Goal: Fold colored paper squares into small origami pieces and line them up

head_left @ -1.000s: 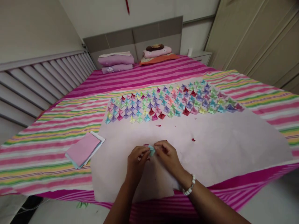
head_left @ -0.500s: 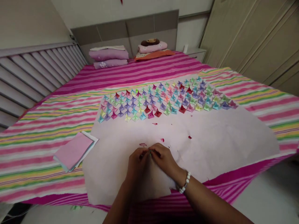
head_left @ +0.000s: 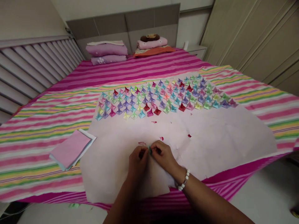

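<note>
My left hand (head_left: 138,158) and my right hand (head_left: 163,154) meet over the near part of a large pale paper sheet (head_left: 215,137). Pinched between the fingertips of both is a small green piece of folded paper (head_left: 149,148), mostly covered by the fingers. A beaded bracelet (head_left: 184,180) circles my right wrist. Beyond the hands, rows of small folded paper pieces (head_left: 173,108) in many colours spread across the far part of the sheet. Red paper scraps (head_left: 162,138) lie just past my fingers.
A stack of coloured paper (head_left: 71,148) lies on the striped bedspread (head_left: 25,149) at the left. Folded purple bedding (head_left: 107,49) and a pink pile (head_left: 153,43) rest by the headboard (head_left: 151,23). White rails (head_left: 42,62) line the left side.
The green paper shows slightly more between my fingertips now. Both hands keep their pinch in nearly the same place, and the view has tilted slightly.
</note>
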A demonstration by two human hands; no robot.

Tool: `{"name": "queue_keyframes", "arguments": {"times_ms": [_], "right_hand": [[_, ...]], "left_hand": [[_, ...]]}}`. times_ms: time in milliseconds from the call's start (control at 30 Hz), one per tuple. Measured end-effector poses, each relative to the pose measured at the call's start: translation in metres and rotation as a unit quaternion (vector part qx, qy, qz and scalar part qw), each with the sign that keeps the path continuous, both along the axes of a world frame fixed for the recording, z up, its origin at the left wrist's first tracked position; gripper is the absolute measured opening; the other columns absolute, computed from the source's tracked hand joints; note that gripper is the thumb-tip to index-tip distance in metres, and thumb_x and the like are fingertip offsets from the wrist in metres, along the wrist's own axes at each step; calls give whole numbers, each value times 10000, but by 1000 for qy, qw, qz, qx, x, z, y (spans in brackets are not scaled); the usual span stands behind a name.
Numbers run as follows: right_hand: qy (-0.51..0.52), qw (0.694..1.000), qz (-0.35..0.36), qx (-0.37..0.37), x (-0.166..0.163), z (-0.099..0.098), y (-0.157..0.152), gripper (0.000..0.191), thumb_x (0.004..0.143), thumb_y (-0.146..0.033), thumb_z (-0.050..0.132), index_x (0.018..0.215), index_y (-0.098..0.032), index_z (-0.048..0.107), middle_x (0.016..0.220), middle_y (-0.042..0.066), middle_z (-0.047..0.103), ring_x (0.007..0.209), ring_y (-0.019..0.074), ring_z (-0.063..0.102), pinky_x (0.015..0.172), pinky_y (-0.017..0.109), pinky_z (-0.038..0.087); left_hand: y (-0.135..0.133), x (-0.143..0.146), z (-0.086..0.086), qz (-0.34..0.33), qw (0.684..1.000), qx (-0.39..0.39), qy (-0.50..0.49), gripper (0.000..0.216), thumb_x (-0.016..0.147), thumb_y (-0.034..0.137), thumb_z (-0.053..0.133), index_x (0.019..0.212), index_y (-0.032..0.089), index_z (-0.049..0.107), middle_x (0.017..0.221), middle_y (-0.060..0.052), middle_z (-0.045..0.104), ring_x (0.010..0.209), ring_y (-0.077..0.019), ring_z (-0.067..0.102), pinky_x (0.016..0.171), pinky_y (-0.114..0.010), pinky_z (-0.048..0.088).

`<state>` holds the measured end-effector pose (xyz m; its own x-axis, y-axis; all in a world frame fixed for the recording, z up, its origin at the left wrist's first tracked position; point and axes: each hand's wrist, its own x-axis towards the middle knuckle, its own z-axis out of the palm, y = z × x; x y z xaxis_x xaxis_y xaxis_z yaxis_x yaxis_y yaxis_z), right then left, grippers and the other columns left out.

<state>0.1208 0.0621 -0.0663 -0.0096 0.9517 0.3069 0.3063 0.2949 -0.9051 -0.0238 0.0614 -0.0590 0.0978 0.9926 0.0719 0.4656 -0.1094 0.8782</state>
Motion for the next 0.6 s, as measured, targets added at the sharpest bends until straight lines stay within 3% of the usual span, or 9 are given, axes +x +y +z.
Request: {"name": "queue_keyframes", "arguments": {"times_ms": [233, 600], "right_hand": [[-4, 1000, 1, 4, 0, 4, 0, 163, 711, -70, 536, 769, -198, 620, 713, 7, 572, 618, 138, 521, 550, 249, 409], [-11, 1000, -11, -5, 0, 0, 2, 155, 711, -58, 523, 675, -195, 586, 674, 2, 548, 618, 144, 512, 574, 260, 402]], "left_hand": [[-1, -2, -4, -1, 1000, 10, -1, 114, 834, 256, 560, 883, 177, 626, 836, -38, 692, 771, -170, 644, 719, -298, 501], [-1, 1, -4, 10, 999, 38, 25, 107, 828, 234, 548, 863, 175, 630, 818, -38, 686, 749, -166, 635, 695, -294, 502]]}}
